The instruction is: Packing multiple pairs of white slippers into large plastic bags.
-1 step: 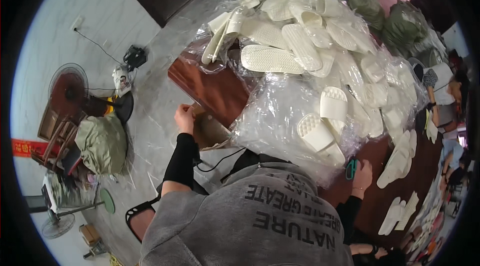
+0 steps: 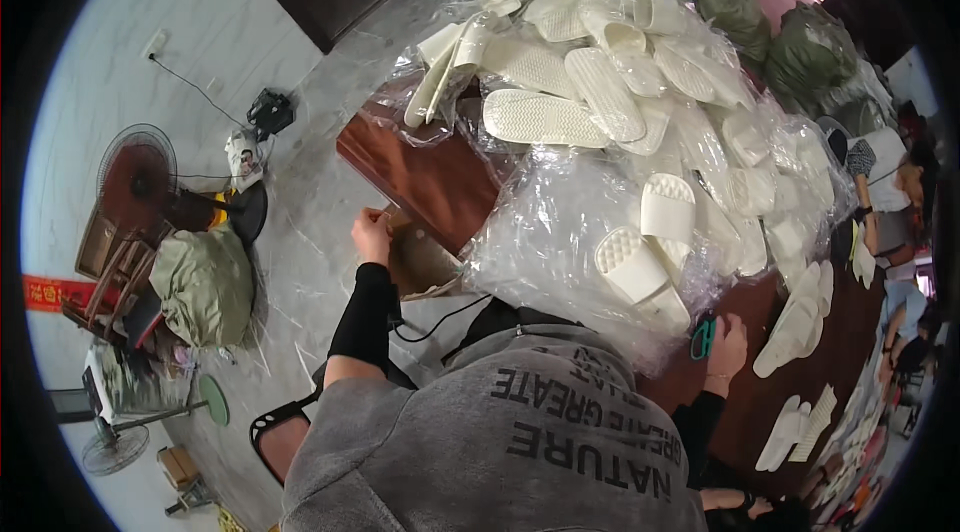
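My left hand [image 2: 372, 235] is closed in a pinch beside the edge of an open cardboard box [image 2: 425, 262]; whatever its fingers grip, if anything, is too small to tell. To the right, my right hand [image 2: 727, 347] is curled at a pair of scissors [image 2: 703, 337] with teal handles, low over the table. The blades do not show clearly. Between my hands, a large clear plastic bag [image 2: 545, 222] spreads over the table, with a pair of white slippers [image 2: 634, 265] on its right part. Behind it lies a heap of white slippers [image 2: 600, 97], many in clear wrapping.
Loose white slippers [image 2: 795, 327] lie along the dark red-brown table [image 2: 430, 177] at the right. Several people sit or work at the far right. Green sacks [image 2: 810, 57] stand at the back right. On the left floor are a fan [image 2: 138, 182] and a green sack [image 2: 205, 287].
The scissors at my right hand have turned slightly, showing both handle loops. My left hand has shifted very slightly to the right.
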Motion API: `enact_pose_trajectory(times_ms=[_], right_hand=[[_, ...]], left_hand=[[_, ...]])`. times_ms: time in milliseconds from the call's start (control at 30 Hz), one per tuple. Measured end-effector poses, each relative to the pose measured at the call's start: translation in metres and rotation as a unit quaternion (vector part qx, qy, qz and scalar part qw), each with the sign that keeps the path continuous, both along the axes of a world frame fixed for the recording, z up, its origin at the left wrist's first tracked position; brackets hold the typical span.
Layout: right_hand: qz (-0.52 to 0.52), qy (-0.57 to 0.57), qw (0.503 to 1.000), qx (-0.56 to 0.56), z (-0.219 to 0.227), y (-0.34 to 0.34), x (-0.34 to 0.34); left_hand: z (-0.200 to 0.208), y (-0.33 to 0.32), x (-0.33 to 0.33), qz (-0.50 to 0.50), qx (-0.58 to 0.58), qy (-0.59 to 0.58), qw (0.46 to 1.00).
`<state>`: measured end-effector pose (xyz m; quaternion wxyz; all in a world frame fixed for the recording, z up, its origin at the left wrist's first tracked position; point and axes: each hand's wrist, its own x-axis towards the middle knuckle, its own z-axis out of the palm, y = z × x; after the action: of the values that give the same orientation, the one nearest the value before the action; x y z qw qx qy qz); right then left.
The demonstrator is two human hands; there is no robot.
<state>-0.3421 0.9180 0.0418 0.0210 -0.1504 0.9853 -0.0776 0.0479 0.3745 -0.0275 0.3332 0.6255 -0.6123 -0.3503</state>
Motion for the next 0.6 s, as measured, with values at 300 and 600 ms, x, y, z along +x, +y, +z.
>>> enact_pose_trajectory(times_ms=[300, 600], right_hand=[[0.083, -0.028, 0.966, -0.244, 0.055, -0.071, 0.019], [0.037, -0.421, 0.837, -0.349, 0.057, -0.124, 0.073]], left_hand=[[-0.114, -0.046, 0.046, 0.029, 0.120, -0.110, 0.986], [0.102, 0.055, -0.146, -0.251, -0.317, 0.006, 0.915]])
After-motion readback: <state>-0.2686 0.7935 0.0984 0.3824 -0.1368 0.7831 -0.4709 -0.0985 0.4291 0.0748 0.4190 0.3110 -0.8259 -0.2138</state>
